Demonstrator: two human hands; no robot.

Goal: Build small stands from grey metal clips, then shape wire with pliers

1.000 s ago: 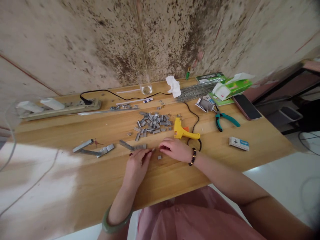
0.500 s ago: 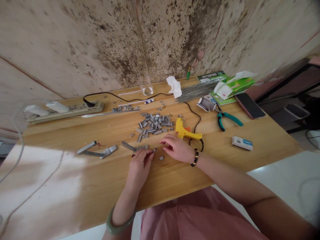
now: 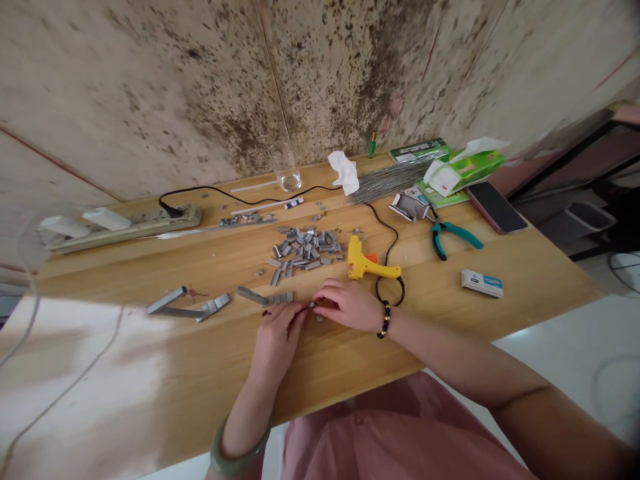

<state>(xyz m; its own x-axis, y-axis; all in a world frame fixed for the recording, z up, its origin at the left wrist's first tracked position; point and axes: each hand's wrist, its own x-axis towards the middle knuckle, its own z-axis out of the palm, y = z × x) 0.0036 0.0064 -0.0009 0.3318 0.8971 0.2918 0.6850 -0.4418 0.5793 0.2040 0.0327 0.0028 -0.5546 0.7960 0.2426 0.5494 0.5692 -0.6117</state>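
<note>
My left hand rests low over the table, thumb and forefinger pinched on a small grey metal piece, seemingly a bit of staple strip. From the right, my right hand closes its fingertips on the same piece, which they partly hide. Just beyond my left fingers lies an angled grey staple assembly, its near end covered by the hand. A second bent assembly lies farther left. Another small grey block shows partly under my right fingers. Behind both hands spreads a pile of staple pieces.
A yellow glue gun lies just beyond my right hand, its black cord looping beside it. Farther right are teal-handled pliers, a small box and a phone. A glass and a power strip stand along the wall.
My right hand has moved down and left, and its fingers have closed on the small piece at my left fingertips. The left hand has barely moved; the view has shifted slightly.
</note>
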